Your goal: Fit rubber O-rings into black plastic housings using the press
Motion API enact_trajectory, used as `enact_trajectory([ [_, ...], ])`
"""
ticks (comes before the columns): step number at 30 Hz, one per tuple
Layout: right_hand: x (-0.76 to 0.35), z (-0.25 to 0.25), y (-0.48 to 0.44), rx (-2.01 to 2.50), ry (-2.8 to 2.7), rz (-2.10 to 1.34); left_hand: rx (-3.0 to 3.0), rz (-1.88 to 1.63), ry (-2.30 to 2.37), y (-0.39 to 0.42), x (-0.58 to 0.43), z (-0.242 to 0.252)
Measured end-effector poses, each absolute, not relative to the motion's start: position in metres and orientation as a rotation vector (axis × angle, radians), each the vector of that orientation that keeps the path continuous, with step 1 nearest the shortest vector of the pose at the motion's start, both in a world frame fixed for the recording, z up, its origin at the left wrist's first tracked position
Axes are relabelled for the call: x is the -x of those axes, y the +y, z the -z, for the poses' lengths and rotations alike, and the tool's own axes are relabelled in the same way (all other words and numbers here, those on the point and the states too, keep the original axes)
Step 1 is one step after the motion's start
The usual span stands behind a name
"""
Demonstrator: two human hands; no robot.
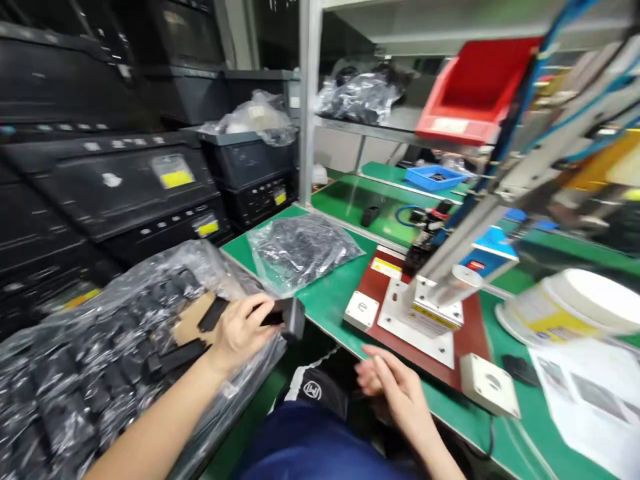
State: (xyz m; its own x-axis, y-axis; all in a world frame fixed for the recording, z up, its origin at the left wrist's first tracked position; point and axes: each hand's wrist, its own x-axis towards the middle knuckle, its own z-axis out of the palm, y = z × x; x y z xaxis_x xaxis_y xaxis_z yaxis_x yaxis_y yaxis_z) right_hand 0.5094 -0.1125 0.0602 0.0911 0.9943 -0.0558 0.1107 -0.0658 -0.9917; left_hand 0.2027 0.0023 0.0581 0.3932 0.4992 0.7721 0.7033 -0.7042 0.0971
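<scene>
While the left hand (240,330) pinches the black rectangular plastic part (287,317) by one end, the rest of it overhangs the gap between the big clear plastic bag of black parts (100,360) and the green bench mat (330,300). Head view, blurred.

Risk as I judge it: fingertip grip only, so a slip drops the part down by the lap.

Right hand (393,387) is empty, fingers loosely open, at the bench edge just short of the red-brown base plate (470,340).

In the way:
- white square block (490,385) at the plate's near corner
- silver press column (480,227) above the plate
- smaller clear bag (300,250) to the left of the plate

White plastic tub (565,310) and loose paper sheets (590,400) crowd the right side and could get knocked.
</scene>
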Motion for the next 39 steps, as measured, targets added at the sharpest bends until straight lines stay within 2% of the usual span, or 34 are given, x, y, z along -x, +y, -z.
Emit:
enact_trajectory([
  [3, -0.492, -0.096, -0.108, 1.129, -1.143, -1.288, 2.486, 1.161, -0.486, -0.002, -0.271, -0.090],
  [7, -0.507, -0.113, -0.118, 1.256, -1.148, -0.990, 2.608, 1.325, -0.039, 0.001, -0.338, -0.109],
  [12, -0.554, -0.126, -0.135, 1.361, -1.244, -0.472, 3.254, 1.450, -0.043, 0.029, -0.393, -0.134],
  [15, -0.586, -0.147, -0.121, 1.320, -1.284, -0.292, 3.413, 1.582, -0.067, 0.048, -0.434, -0.157],
  [20, -0.631, -0.167, -0.078, 1.183, -1.213, -0.250, 3.348, 1.921, -0.260, 0.078, -0.500, -0.178],
  [26, -0.648, -0.150, -0.059, 1.230, -1.187, -0.309, 3.351, 1.982, -0.345, 0.089, -0.516, -0.163],
  [39, -0.655, -0.126, -0.053, 1.161, -1.258, -0.216, 3.102, 2.257, -0.330, 0.082, -0.524, -0.140],
])
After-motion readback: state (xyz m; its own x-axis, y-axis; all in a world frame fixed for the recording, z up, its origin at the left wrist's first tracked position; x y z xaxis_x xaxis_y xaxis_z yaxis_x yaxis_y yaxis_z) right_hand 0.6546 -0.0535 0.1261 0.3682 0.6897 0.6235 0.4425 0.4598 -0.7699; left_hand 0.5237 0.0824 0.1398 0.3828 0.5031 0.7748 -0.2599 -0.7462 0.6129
